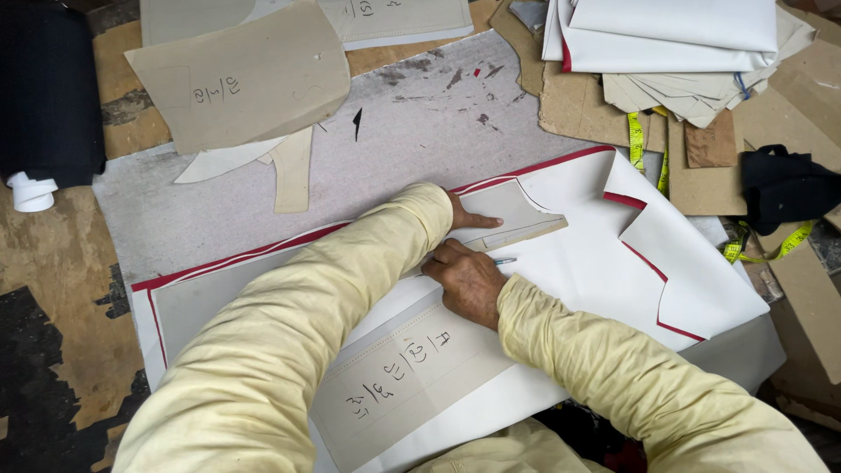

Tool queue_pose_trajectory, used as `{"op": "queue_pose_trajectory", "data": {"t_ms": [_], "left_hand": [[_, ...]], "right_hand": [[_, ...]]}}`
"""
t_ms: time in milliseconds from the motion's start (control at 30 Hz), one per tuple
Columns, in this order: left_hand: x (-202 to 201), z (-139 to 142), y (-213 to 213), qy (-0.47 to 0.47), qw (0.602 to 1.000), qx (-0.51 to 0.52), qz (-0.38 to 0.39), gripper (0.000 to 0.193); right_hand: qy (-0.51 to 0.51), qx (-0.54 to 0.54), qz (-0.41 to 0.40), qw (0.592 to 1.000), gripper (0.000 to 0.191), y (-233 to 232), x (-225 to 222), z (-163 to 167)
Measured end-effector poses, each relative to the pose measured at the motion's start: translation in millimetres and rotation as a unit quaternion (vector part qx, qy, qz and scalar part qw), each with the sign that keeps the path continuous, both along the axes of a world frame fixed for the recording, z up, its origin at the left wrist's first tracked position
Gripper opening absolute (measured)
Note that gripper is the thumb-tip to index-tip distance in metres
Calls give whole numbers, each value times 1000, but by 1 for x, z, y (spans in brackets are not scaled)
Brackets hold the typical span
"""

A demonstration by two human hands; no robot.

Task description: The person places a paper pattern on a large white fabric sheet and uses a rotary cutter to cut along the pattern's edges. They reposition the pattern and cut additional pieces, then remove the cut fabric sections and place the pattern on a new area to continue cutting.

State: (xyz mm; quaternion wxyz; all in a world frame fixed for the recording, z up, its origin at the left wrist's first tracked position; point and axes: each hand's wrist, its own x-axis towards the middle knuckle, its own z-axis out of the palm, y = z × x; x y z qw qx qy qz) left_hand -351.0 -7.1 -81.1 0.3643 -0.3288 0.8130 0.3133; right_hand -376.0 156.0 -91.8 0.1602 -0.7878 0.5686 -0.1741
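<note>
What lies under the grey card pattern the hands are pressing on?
The long card pattern lies on white sheet material with a red edge. The left hand pins it; the right hand holds a pen. The sleeves hide its middle.

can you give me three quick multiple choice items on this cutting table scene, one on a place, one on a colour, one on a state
1. Where does the long grey card pattern piece lie?
A. on the white sheet with red edging
B. on the floor
C. on the black fabric roll

2. What colour is the measuring tape?
A. blue
B. yellow
C. pink

3. What is the right hand doing?
A. resting open and empty
B. gripping scissors
C. holding a pen beside the pattern's edge

Answers: 1 A, white sheet shows all around the pattern; 2 B, the tape is bright yellow; 3 C, the pen tip pokes from the closed fingers, while the left hand presses the pattern.
</note>
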Motion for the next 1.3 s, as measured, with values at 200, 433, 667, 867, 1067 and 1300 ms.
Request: {"op": "queue_pose_trajectory", "data": {"t_ms": [200,433,667,867,1067,1300], "left_hand": [[-3,-4,0,54,989,-19,-139,105],[-10,-3,2,-21,1000,-19,-6,126],[-13,-7,5,-8,999,4,38,125],[-16,-10,8,-6,1000,1,-25,123],[-19,-7,10,-33,999,18,34,124],[-22,-2,15,-34,999,29,25,122]], "right_hand": [[22,-24,-30,999,42,12,-46,-4],[21,-24,-52,998,41,22,-90,-2],[42,-16,-44,998,42,28,-128,4],[54,-7,-55,997,42,36,-162,9],[70,-16,-67,995,42,44,-209,12],[84,-53,-75,992,43,54,-245,15]]}}
